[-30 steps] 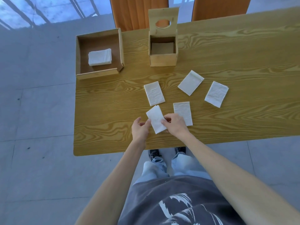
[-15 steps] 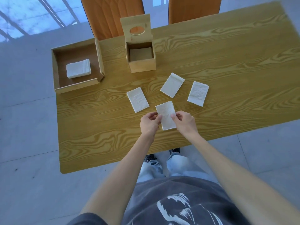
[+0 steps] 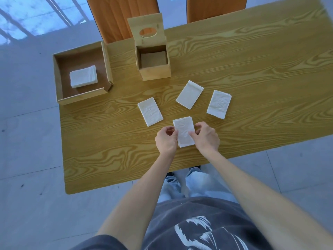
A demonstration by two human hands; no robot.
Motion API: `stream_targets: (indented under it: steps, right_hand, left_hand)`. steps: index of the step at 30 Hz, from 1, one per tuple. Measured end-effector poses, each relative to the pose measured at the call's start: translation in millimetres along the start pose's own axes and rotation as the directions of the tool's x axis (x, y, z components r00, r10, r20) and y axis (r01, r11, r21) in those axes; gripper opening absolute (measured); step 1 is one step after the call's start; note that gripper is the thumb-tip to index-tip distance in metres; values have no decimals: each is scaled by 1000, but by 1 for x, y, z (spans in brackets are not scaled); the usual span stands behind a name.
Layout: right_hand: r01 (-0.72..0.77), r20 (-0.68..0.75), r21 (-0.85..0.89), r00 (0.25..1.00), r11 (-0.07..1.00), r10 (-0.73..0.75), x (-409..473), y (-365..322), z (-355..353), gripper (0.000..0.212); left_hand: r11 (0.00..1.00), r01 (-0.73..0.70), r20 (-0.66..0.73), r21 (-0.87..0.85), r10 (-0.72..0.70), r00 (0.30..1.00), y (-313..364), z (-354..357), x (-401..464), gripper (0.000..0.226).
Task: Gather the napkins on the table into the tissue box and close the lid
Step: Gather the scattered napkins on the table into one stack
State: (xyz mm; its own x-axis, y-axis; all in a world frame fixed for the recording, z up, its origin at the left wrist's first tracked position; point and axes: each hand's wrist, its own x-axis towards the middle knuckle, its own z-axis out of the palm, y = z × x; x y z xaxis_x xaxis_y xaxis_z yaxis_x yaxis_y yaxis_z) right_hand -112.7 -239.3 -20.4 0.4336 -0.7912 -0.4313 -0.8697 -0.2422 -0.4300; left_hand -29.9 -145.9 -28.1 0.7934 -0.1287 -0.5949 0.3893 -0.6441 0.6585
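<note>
Yellow-brown wood grain in bold swirls covers the table [image 3: 252, 69], a rectangle with rounded corners that fills the middle of the frame over pale grey floor tiles. Toward the upper centre stands the tissue box [image 3: 155, 73], a small square-sided container of light wood; its lid [image 3: 148, 27], a flat panel with an oval cut-out, is tipped upright at the far edge, and only the bare brown bottom shows inside. At the upper left, an open wooden tray [image 3: 61, 83] with low walls and a dark floor holds a neat stack of white napkins [image 3: 83, 78]. Three loose napkins, white, rectangular and faintly crinkled, lie flat just below the box: one left of centre [image 3: 150, 111], one centre [image 3: 189, 94], one to its right [image 3: 219, 104], none touching. A fourth held napkin [image 3: 184, 131], possibly a thin stack, sits at mid-frame near the table's near edge. The left hand [image 3: 166, 139] pinches its left side and the right hand [image 3: 207, 138] pinches its right side, fingers curled, both bare forearms reaching in from the bottom of the frame. Two orange chair backs [image 3: 122, 15] stand beyond the far edge.
</note>
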Motion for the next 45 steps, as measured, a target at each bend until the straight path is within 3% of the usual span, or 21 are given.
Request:
stream_targets:
  steps: [3, 10, 17, 22, 31, 37, 45]
  right_hand:
    - [-6, -13, -30, 1000, 1000, 6, 2, -2, 2, 29]
    - [-21, 3, 4, 1000, 1000, 21, 2, -9, 7, 27]
    - [5, 96, 211, 995, 977, -26, 5, -12, 5, 29]
    - [27, 178, 374, 979, 927, -101, 7, -20, 6, 38]
    - [69, 322, 437, 919, 897, -228, 3, -55, 29, 35]
    - [143, 343, 392, 894, 909, -289, 2, -91, 44, 31]
    - [142, 89, 45, 985, 989, -145, 14, -123, 51, 39]
  left_hand:
    - [999, 0, -23, -34, -1, 1000, 2, 2, -3, 28]
    - [954, 174, 72, -246, -161, 984, -2, -1, -1, 45]
    - [923, 220, 179, -316, -170, 969, -2, -8, -1, 39]
    - [914, 214, 163, -345, -166, 973, -4, -21, 0, 34]
    - [804, 196, 146, -562, -137, 980, -20, -66, 11, 42]
    - [769, 220, 157, -601, -156, 975, -26, -98, 29, 27]
    - [718, 257, 95, -647, -259, 961, -32, -122, 52, 15]
